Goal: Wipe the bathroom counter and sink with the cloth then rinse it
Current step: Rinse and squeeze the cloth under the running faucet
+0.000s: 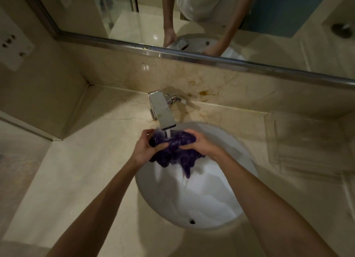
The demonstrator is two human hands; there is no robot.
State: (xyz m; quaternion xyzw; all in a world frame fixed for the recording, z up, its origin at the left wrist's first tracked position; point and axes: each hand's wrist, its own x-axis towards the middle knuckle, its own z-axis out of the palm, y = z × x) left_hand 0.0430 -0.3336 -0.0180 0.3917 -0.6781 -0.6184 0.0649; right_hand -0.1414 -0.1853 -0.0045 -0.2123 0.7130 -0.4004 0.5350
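A wet purple cloth [175,151] is bunched between both my hands over the white round sink [221,203]. My left hand [147,148] grips its left end and my right hand [199,144] grips its right end. Water runs from the chrome tap [162,110] straight onto the cloth. A tail of the cloth hangs down and drips into the basin. The beige marble counter [80,170] surrounds the sink.
A mirror [192,16] with a metal frame runs along the back wall and reflects my arms. A switch plate [14,47] sits on the left wall. A brownish stain [203,92] marks the backsplash right of the tap. The overflow hole [191,221] is at the basin's near side.
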